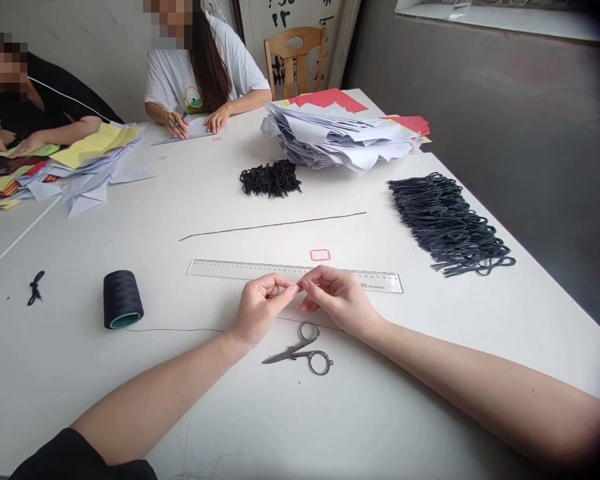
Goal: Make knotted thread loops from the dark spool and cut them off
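My left hand [261, 305] and my right hand [341, 298] meet at the fingertips, both pinched closed. Whatever is between them is too small to make out. Just behind the hands lies a clear plastic ruler [220, 267], partly covered by them. A black thread [180, 329] runs from a spool [123, 293] on the left, passes under my left wrist and disappears behind my right hand. Small metal scissors [291, 353] rest with spread handles just in front of my hands. Beyond the ruler a length of black cord [273, 225] is laid nearly straight.
Looped black cords [445, 223] lie in a row at right. Farther back are a black cord bundle [271, 179] and a paper stack [330, 137]. A small knotted cord [37, 288] is at left. Two people sit across the white table [205, 413], beside more papers [97, 150].
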Demonstrator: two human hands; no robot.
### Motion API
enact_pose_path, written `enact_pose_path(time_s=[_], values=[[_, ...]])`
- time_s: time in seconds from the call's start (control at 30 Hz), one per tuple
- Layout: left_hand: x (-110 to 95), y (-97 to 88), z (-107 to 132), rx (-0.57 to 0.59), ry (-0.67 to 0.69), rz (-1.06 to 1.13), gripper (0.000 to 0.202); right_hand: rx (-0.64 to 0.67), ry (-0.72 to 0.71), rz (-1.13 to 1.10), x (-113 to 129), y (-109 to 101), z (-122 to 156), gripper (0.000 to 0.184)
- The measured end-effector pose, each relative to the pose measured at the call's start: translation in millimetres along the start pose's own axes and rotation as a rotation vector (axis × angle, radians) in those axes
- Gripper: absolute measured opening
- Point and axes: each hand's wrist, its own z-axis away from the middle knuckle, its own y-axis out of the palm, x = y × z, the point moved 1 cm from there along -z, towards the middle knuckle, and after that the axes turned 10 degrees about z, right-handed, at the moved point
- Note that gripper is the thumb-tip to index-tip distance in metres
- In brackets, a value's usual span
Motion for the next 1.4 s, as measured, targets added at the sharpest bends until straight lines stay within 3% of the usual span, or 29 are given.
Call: enact_pose_path(time_s=[0.8, 1.03, 1.17, 1.27, 1.4], values=[[0.9, -0.4, -0.8, -0.020, 0.003, 0.028, 0.021, 0.035, 0.055, -0.125, 0.4, 0.2, -0.5, 0.036], [1.8, -1.3, -0.7, -0.009, 0.003, 0.021, 0.021, 0.072, 0.004, -0.081, -2.6, 0.9, -2.4, 0.033], [1.7, -1.9, -0.6, -0.005, -0.012, 0.030, 0.023, 0.015, -0.064, -0.050, -2.9, 0.5, -4.4, 0.030], [0.3, -3.2, -1.5, 0.007, -0.066, 0.106, 0.023, 0.010, -0.094, -0.100, 2.9, -3.2, -5.6, 0.028], [-3.0, -6.1, -3.0, 0.008, -0.220, 0.299, 0.026, 0.072, 0.036, -0.367, 15.8, -18.1, -10.5, 0.028]])
